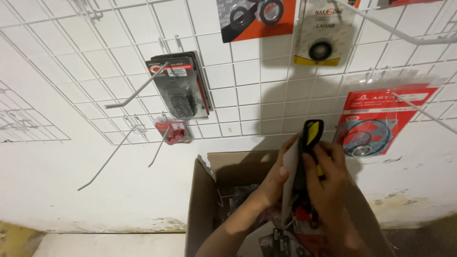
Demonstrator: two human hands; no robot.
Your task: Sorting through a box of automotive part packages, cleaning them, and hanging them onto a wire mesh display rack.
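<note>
Head view: both hands hold one flat black-and-yellow packet [312, 143] above one open cardboard box [202, 200]; the left hand [276, 183] has its grip clamped on the packet's pale back, the right hand [328, 181] pinches its front. Five packaged parts hang on the white wire grid [95, 62]

Bare hooks [135, 97] jut from the grid panel [95, 43] — open wall beneath.
</note>
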